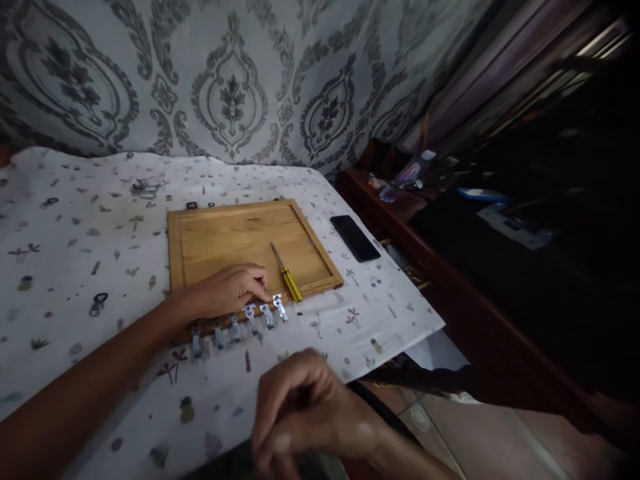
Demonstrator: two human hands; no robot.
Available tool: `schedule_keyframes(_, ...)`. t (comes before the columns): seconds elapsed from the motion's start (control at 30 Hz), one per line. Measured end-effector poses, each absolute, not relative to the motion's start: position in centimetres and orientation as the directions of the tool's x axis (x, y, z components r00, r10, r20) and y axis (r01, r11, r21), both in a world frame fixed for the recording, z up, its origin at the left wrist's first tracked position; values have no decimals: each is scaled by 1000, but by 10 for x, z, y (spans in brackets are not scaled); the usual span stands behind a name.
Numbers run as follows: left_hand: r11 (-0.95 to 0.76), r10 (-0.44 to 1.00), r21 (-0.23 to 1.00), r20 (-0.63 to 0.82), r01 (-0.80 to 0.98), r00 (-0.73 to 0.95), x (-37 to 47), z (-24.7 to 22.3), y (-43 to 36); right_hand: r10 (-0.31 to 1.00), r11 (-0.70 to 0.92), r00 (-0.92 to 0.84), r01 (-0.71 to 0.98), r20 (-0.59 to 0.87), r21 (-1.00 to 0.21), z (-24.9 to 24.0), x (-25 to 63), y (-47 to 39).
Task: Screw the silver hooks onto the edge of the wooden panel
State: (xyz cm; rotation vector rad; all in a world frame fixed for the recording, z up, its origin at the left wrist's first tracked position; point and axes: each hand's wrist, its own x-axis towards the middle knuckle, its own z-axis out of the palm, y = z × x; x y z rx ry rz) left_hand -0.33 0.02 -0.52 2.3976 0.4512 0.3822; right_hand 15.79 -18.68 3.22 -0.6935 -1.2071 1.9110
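Observation:
A wooden framed panel (230, 230) lies on the patterned cloth. Several small metal hooks (251, 320) stand in a row along its near edge, jutting out past the wood. My left hand (227, 290) rests over the near part of the panel, holding nothing that I can see; its index finger reaches down beside the rightmost hooks, while its thumb is hidden. A screwdriver with a yellow handle (291, 285) lies across the panel's near rail. Close to me, over the table's front edge, my right hand (305, 413) is curled and slightly blurred; anything inside its fingers is hidden.
To the panel's right lies a black phone (355, 238). A small pile of metal pieces (149, 188) sits at the back left of the cloth (90, 240). Right of the table stands dark red furniture (425, 250) with a bottle (410, 170) on it. Patterned fabric hangs behind.

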Motion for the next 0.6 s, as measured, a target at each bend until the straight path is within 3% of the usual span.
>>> schedule_keyframes(0.07,-750,394,628,172,208,903,-3,-4,0,886,-278,-463,-492,-22,-825,28,177,-160)
schedule_keyframes(0.13,-772,371,607,192,188,908,-3,-2,0,931,-198,-366,-468,-15,-861,25,195,-144)
schedule_keyframes(0.27,-778,348,610,218,152,912,-3,-1,2,979,-107,-197,-307,-47,-946,18,215,-127)
schedule_keyframes(0.47,-771,351,621,224,145,909,-1,-3,2,988,-151,-9,-114,-151,-982,-3,215,-100)
schedule_keyframes(0.6,-774,351,614,217,152,911,-1,-3,3,986,-34,164,103,-17,-994,-6,220,-96)
